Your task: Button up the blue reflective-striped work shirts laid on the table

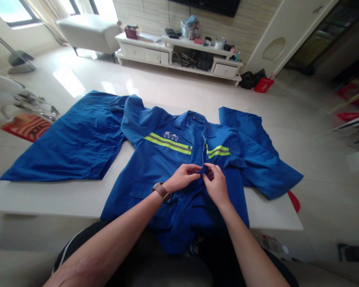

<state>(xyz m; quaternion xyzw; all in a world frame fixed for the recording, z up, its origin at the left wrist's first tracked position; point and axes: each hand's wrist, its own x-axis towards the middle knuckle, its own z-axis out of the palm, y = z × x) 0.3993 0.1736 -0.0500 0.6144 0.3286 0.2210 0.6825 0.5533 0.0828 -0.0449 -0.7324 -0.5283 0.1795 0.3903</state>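
A blue work jacket (164,167) with yellow-green and grey reflective stripes lies spread over a white table (269,211), its lower edge hanging over the front. My left hand (184,177), with a brown-strapped watch on the wrist, pinches the front placket at mid-chest. Just beside it, my right hand (215,183) pinches the other side of the same opening. The fingertips of both hands nearly meet on the cloth. A button (189,147) shows above them near the stripe.
More blue cloth (74,139) covers the table's left end; another folded blue piece (245,123) lies at the right, behind the sleeve. A white TV cabinet (143,52) with clutter stands beyond. A red bag (263,84) sits on the floor. A patterned bag (26,125) is at the left.
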